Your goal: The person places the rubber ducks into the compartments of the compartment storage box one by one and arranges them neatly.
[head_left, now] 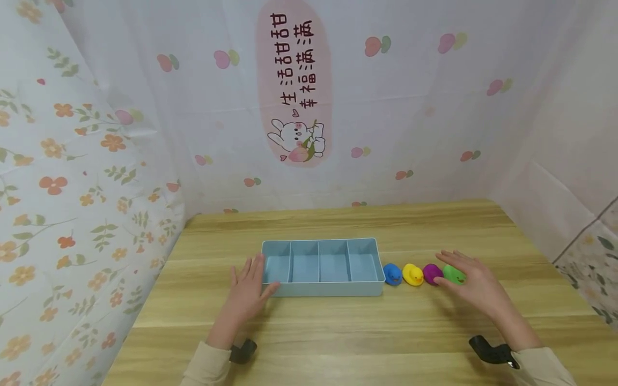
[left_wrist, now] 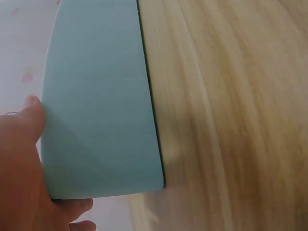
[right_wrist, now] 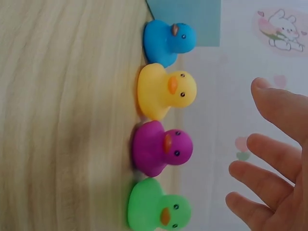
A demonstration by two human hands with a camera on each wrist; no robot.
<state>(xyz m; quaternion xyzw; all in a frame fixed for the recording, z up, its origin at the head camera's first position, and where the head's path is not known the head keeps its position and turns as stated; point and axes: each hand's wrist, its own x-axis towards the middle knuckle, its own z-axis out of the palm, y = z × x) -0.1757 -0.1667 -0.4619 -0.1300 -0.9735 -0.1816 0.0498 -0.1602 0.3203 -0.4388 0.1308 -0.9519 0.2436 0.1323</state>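
Observation:
A light blue tray divided into several compartments sits on the wooden table. My left hand rests against its left end, fingers extended, thumb at the front rim; the left wrist view shows the tray's front wall beside the thumb. Right of the tray stand a blue rubber duck, a yellow one, a purple one and a green one, in a row. My right hand hovers by the purple and green ducks with fingers spread, holding nothing, and partly hides both in the head view.
The wooden table extends in front of the tray and ducks. A printed cloth hangs behind it, with a flowered cloth along the left side. Each wrist wears a black strap mount.

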